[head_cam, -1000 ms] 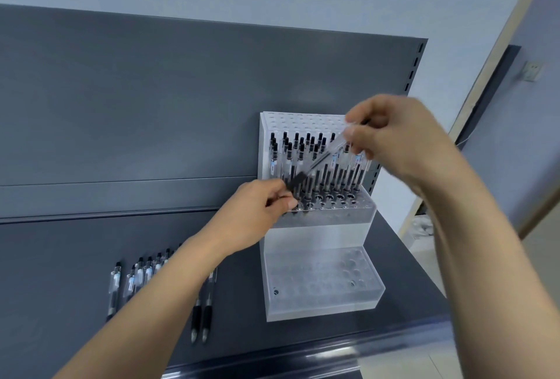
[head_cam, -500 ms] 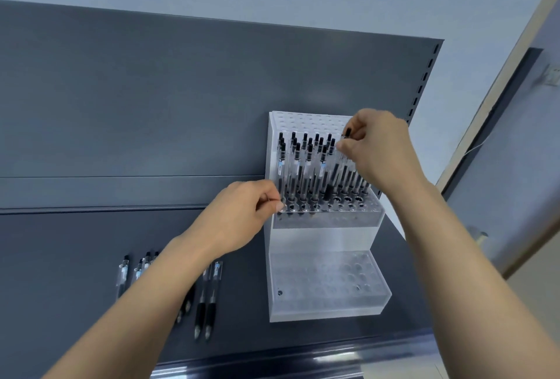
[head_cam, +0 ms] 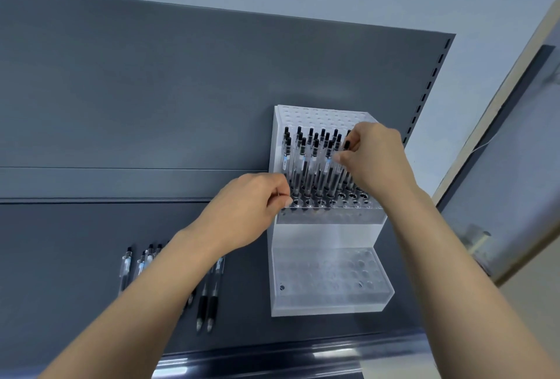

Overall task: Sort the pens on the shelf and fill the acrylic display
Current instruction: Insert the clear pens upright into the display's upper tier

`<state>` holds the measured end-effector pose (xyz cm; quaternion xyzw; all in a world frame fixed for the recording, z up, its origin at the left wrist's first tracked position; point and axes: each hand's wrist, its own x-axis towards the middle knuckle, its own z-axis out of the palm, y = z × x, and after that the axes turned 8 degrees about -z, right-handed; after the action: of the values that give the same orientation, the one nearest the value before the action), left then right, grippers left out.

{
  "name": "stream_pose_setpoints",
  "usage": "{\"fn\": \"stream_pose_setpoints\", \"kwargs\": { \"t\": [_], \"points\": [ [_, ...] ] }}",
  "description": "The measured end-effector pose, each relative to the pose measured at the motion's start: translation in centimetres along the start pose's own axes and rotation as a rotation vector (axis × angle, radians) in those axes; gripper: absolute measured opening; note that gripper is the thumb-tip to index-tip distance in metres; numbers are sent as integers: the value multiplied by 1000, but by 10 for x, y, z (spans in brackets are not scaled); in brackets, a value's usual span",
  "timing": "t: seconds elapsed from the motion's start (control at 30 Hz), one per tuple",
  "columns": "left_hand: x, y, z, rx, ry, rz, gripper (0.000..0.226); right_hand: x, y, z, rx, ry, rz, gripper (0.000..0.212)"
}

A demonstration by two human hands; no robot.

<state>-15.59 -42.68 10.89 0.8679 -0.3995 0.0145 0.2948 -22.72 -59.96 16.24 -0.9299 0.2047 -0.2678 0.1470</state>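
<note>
One grey shelf carries the acrylic display. Left hand rests curled fingertips on the display's middle tier, left edge; whether they grip anything cannot be told. Right hand pinches one pen, upright among stored pens in that tier. Loose pens lie left of the display.

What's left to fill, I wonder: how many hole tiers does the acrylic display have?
3. The top tier at the back looks empty, the middle tier holds the standing pens, the bottom tier in front looks empty. No tier seems hidden.
</note>
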Motion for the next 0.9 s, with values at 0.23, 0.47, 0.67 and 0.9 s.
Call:
{"fn": "stream_pose_setpoints", "kwargs": {
  "t": [0.23,0.47,0.67,0.9],
  "points": [
    [-1,4,-1,8,-9,26,10,-4,-4,2,-5,8,-17,18],
    [-5,7,-3,-6,-23,45,9,-10,1,6,21,-10,25,7],
    [-7,8,-3,2,-32,59,11,-17,4,4,-14,-16,65,16],
    [-12,1,-12,76,37,82,11,-45,-26,-9,-1,-148,-147,16]
  ]
}}
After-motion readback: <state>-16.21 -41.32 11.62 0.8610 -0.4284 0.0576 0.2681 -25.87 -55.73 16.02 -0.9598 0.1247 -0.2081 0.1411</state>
